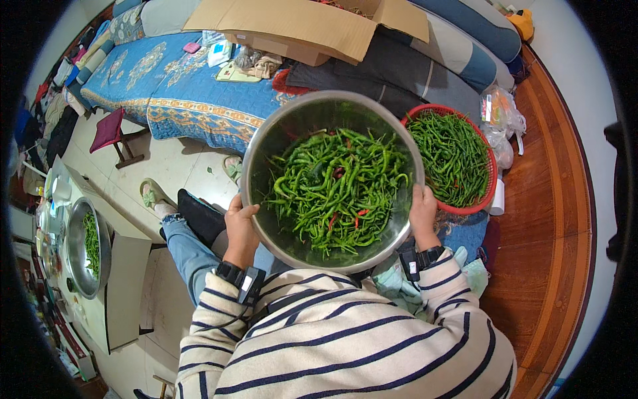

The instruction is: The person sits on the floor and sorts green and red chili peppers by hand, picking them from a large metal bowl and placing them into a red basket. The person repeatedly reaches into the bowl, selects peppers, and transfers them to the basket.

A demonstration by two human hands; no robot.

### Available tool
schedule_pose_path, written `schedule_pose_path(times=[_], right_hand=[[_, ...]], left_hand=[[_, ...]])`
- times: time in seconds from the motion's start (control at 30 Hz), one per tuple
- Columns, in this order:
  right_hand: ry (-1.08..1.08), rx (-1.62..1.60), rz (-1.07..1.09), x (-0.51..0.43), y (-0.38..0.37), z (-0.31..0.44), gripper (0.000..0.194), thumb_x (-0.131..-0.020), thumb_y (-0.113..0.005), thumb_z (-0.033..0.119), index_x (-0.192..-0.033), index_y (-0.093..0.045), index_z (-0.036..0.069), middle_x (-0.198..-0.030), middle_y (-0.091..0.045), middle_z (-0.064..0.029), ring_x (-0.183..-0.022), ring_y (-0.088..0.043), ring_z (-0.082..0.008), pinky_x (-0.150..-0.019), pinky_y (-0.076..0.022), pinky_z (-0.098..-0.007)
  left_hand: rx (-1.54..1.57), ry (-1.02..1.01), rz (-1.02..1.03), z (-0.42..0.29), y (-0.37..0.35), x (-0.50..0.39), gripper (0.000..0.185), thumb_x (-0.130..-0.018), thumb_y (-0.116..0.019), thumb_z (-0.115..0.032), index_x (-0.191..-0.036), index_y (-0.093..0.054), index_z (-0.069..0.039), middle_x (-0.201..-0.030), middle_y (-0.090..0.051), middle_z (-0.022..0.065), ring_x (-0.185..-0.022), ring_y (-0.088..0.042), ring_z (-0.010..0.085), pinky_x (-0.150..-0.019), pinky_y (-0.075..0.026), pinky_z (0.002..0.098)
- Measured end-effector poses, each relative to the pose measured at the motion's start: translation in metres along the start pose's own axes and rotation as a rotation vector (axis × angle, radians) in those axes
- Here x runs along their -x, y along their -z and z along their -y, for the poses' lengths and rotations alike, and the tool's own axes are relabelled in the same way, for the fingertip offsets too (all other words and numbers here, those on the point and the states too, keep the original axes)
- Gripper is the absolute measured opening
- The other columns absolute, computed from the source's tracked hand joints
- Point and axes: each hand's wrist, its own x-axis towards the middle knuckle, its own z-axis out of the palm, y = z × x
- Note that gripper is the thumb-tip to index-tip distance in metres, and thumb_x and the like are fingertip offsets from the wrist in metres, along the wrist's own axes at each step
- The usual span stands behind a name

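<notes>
A large stainless steel bowl [256,227] is held level in front of me, its rim gripped on both sides. My left hand [241,228] holds the left of the rim, thumb over the edge. On the right side my right hand [423,214] grips the rim. Inside lie many green chili peppers [344,189], among them several red ones. Just right of the bowl, a red plastic basket [493,184] holds more slender green chili peppers [448,154].
A cardboard box [299,25] stands on the sofa with the blue patterned cover [184,95]. At the left, a table [127,279] bears another metal bowl [77,269] with green peppers. A small folding stool [109,130] stands on the floor. Plastic bags [501,119] lie at right.
</notes>
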Motion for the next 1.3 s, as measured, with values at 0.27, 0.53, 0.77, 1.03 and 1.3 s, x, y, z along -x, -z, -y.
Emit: schedule_pose_path(times=[0.27,0.53,0.77,1.03,1.3], right_hand=[[0.0,0.154,0.047,-0.008,-0.005,-0.011,0.032,-0.089,-0.049,0.027,-0.078,-0.053,-0.002,-0.064,-0.051,-0.017,-0.059,-0.049,-0.0281,-0.059,-0.0392,-0.0385],[-0.027,0.15,0.09,-0.006,-0.007,-0.031,0.035,-0.088,-0.051,0.031,-0.079,-0.054,-0.003,-0.069,-0.054,-0.023,-0.065,-0.053,-0.0385,-0.061,-0.0395,-0.0438],[0.125,0.561,0.138,-0.016,-0.005,0.005,0.031,-0.08,-0.059,0.028,-0.084,-0.057,-0.003,-0.076,-0.057,-0.0198,-0.074,-0.055,-0.038,-0.068,-0.0434,-0.0454],[0.583,0.454,0.746,-0.028,-0.108,0.101,0.031,-0.08,-0.052,0.022,-0.103,-0.057,0.002,-0.097,-0.058,-0.02,-0.093,-0.054,-0.037,-0.081,-0.0425,-0.0445],[0.542,0.643,1.071,0.024,-0.107,0.105,0.052,-0.073,-0.061,0.037,-0.12,-0.052,0.015,-0.118,-0.046,-0.0155,-0.112,-0.039,-0.0334,-0.086,-0.0367,-0.0507]], left_hand=[[0.022,0.155,-0.044,0.015,-0.007,-0.014,0.041,-0.073,-0.045,0.009,-0.113,-0.05,0.004,-0.1,-0.058,0.0134,-0.085,-0.057,0.0227,-0.076,-0.047,0.0336],[0.046,0.205,0.025,0.024,0.003,-0.016,0.034,-0.074,-0.045,0.008,-0.107,-0.053,0.003,-0.093,-0.06,0.0133,-0.077,-0.059,0.023,-0.071,-0.05,0.0341],[-0.039,0.291,-0.026,0.031,-0.001,-0.016,0.036,-0.077,-0.047,0.009,-0.111,-0.05,-0.001,-0.093,-0.059,0.0112,-0.078,-0.058,0.0208,-0.071,-0.051,0.0335],[-0.095,0.222,0.058,0.03,-0.003,-0.012,0.038,-0.076,-0.049,0.009,-0.112,-0.051,-0.001,-0.095,-0.06,0.0091,-0.081,-0.059,0.0187,-0.071,-0.05,0.0311],[-0.125,0.266,0.073,0.031,0.002,-0.011,0.041,-0.076,-0.048,0.009,-0.116,-0.051,0.0,-0.1,-0.06,0.0092,-0.084,-0.058,0.0183,-0.075,-0.048,0.031]])
